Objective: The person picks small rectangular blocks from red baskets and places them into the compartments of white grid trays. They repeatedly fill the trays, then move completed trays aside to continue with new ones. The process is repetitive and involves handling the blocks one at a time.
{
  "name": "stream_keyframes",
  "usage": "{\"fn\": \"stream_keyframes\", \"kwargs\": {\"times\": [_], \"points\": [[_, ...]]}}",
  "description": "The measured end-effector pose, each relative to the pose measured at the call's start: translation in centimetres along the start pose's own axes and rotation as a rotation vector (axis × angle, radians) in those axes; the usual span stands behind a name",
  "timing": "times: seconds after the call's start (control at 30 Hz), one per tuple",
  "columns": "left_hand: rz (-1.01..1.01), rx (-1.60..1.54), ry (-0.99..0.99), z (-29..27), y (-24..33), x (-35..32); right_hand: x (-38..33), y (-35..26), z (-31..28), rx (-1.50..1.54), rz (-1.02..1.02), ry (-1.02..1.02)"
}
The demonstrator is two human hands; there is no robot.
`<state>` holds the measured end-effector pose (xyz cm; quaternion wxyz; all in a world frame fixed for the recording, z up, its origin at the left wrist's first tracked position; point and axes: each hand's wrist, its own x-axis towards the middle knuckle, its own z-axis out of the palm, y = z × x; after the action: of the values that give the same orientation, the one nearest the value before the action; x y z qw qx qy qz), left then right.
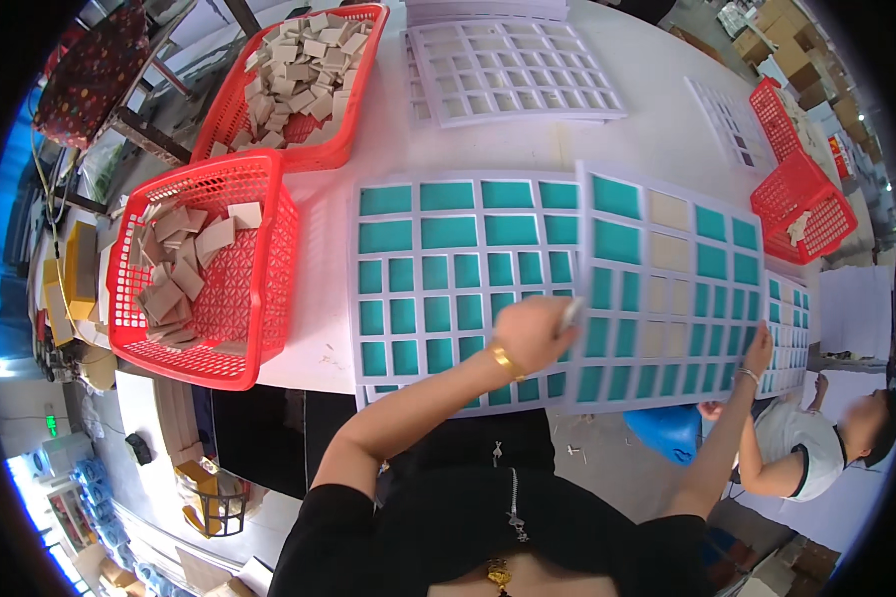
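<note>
From above, the left hand (pixel 533 333) is closed narrowly around a small pale stick-like thing, possibly a tool, though it is too blurred to be sure. It sits on the left edge of a white grid sheet (pixel 667 289) with teal and cream cells. The right hand (pixel 759 350) pinches the same sheet's lower right edge, thumb under, so the sheet is kept steady between both grips. Left of the left hand lies a second grid sheet (pixel 448 269), all teal, flat on the white table (pixel 657 129). Further left stand 2 red baskets (pixel 209 269) of tan squares, within reach. Another person's sleeve (pixel 796 448) shows below the right hand.
</note>
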<state>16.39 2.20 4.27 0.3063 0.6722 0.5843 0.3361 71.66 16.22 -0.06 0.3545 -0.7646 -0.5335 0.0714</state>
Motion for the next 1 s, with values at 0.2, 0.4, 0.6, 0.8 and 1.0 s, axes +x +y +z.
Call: {"fn": "stream_keyframes", "kwargs": {"times": [0.2, 0.4, 0.6, 0.8, 1.0], "points": [[-0.07, 0.012, -0.21, 4.6, 2.1, 4.9, 3.2, 1.0, -2.9, -0.633, -0.087, 0.034], [-0.187, -0.311, -0.117, 0.7, -0.1, 0.6, -4.8, -13.2, 6.7, 0.115, -0.325, -0.394], [-0.226, -0.439, -0.12, -5.1, -1.8, -3.3, -22.1, -35.3, 11.3, 0.68, -0.454, -1.31], [-0.42, -0.613, 0.152, -6.9, -6.5, -9.4, -27.7, -41.7, 16.1, 0.693, -0.516, -1.539], [-0.607, -0.918, 0.472, -6.9, -9.2, -10.7, -28.3, -42.7, 21.4, 0.651, -0.238, -1.505]]}}
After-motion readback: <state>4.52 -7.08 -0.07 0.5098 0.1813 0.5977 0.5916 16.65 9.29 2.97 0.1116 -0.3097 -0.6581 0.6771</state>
